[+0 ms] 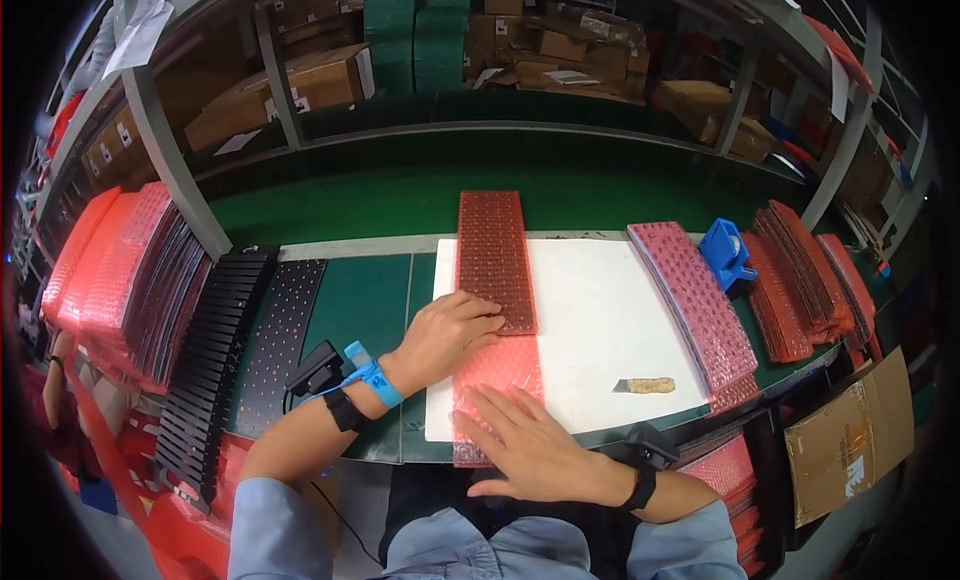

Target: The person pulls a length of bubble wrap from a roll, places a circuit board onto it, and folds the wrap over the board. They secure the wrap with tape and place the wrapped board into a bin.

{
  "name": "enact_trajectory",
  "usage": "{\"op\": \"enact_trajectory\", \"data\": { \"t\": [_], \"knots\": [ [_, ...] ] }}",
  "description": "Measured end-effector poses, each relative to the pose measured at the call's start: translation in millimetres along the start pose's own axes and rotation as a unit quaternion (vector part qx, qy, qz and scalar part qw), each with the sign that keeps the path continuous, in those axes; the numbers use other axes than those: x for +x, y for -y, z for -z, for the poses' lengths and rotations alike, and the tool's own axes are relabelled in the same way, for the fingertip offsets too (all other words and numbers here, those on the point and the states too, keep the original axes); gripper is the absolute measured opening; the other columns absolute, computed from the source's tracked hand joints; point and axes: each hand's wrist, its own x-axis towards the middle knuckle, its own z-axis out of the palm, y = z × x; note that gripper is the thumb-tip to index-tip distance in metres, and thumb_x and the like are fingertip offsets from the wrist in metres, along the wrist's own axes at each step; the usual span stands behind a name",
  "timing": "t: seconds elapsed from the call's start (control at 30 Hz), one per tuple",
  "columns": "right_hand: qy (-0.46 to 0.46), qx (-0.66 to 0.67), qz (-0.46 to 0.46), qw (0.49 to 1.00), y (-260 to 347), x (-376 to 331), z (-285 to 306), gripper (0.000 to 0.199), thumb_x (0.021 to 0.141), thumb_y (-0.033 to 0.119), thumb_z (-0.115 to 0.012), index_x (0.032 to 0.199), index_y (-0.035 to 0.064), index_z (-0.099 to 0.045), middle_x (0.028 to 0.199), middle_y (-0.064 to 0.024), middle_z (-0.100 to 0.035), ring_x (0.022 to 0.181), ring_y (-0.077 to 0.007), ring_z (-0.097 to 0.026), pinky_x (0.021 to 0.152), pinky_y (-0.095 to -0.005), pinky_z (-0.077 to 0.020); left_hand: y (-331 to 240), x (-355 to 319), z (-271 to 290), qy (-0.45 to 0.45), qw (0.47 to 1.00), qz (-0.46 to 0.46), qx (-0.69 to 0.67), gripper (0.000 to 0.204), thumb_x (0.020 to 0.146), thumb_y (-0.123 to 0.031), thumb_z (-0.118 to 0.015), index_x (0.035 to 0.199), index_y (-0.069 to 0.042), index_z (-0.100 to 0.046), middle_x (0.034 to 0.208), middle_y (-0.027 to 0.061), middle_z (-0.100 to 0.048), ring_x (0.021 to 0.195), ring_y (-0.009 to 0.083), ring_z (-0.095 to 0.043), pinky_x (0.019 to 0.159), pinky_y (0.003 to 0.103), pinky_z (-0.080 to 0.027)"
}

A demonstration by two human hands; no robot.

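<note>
A long dark panel with rows of small dots [492, 250] lies lengthwise over a white sheet [590, 320], covered by red translucent bubble wrap. Its far end reaches past the sheet. From its near end, a loose pink flap of bubble wrap [500, 365] runs toward me over the table edge. My left hand [455, 330] is curled over the panel's near end, fingers bent and close together. Flat on the flap lies my right hand [530, 448], fingers stretched out. A blue strap [378, 382] circles my left wrist.
Bare black panels [215, 350] lie at left beside a pink-wrapped stack [120, 270]. At right are wrapped panels [695, 310], a blue tape dispenser [727, 252], more red-wrapped stacks [800, 270] and a cardboard box [845, 440]. A small tape-wrapped blade [648, 385] rests on the sheet.
</note>
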Motion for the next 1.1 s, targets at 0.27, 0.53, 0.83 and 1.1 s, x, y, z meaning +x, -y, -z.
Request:
{"op": "enact_trajectory", "data": {
  "t": [0.27,0.53,0.83,1.1],
  "knots": [
    [-0.070,-0.093,-0.030,0.993,-56,38,81,0.038,0.086,0.025,-0.067,0.118,0.0047,-0.063,0.121,-0.0131,-0.062,0.110,-0.0286,-0.059,0.094,-0.0436,-0.0421,1,1,6,0.017,1.000,-0.007,-0.001,0.024,0.080,-0.018,-0.074,0.100,-0.006,-0.073,0.111,0.0057,-0.068,0.099,0.0244,-0.063,0.085,0.035,-0.052],
    [-0.021,-0.168,-0.159,0.973,-126,63,70,0.023,0.085,0.014,-0.065,0.106,0.0074,-0.072,0.099,-0.0124,-0.070,0.096,-0.0285,-0.065,0.083,-0.0414,-0.0473,1,-4,2,0.011,1.000,-0.013,-0.015,0.022,0.080,-0.017,-0.073,0.100,-0.007,-0.074,0.109,0.0057,-0.069,0.096,0.0240,-0.064,0.085,0.034,-0.052],
    [-0.170,0.005,-0.318,0.933,-158,53,71,0.027,0.084,0.002,-0.057,0.109,0.0029,-0.070,0.090,-0.0191,-0.070,0.084,-0.0350,-0.068,0.073,-0.0469,-0.0522,-2,6,5,0.028,0.999,0.035,-0.029,0.021,0.077,-0.013,-0.076,0.097,-0.006,-0.075,0.105,0.0071,-0.071,0.093,0.0259,-0.067,0.081,0.035,-0.054],
    [-0.201,-0.010,-0.339,0.919,-202,43,48,0.016,0.079,-0.002,-0.057,0.089,-0.0011,-0.069,0.094,-0.0228,-0.066,0.087,-0.0363,-0.069,0.075,-0.0450,-0.0542,-24,29,7,0.057,0.994,0.092,-0.004,0.013,0.081,-0.003,-0.071,0.093,-0.001,-0.074,0.100,0.0134,-0.072,0.088,0.0249,-0.067,0.077,0.031,-0.052]
  ]
}}
